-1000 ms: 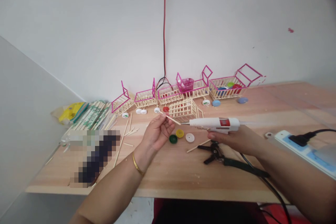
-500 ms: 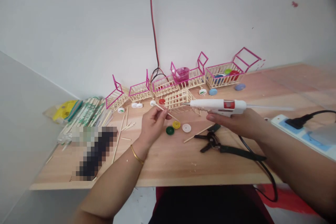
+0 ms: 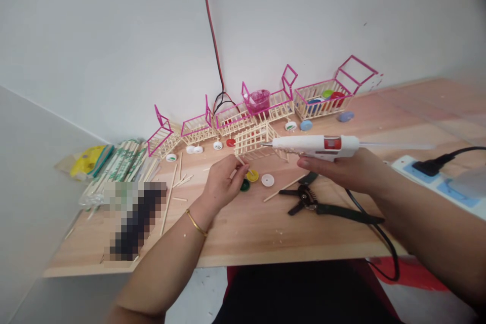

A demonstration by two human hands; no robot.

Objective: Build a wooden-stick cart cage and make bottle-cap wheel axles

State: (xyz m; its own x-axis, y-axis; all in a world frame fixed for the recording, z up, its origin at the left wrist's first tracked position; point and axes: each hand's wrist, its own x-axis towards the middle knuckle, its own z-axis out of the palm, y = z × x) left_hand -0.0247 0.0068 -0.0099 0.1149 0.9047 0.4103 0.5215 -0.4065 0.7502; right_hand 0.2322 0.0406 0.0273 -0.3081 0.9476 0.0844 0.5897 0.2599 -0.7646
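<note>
My left hand (image 3: 226,182) is closed, pinching a thin wooden stick (image 3: 240,160) just over the yellow cap (image 3: 252,176) and the partly covered green cap (image 3: 245,186). A white cap (image 3: 268,180) lies to their right. My right hand (image 3: 341,168) is wrapped round a white glue gun (image 3: 307,145), whose nozzle points left. Behind the nozzle and the left hand stands an unpainted stick frame (image 3: 254,143). Below the glue gun, black-handled pliers (image 3: 309,198) rest on the wood beside a loose stick (image 3: 283,189).
Stick carts with pink rims (image 3: 322,98) line the wall, one near a pink cup (image 3: 260,102). Bagged sticks (image 3: 123,167) and a blurred dark object (image 3: 140,223) lie left. At right is a power strip (image 3: 440,182); a black cable (image 3: 383,243) hangs over the table edge.
My left hand has moved slightly right and down relative to the caps, now partly covering the green one. Its stick has turned, showing less length. The whole view has shifted a little.
</note>
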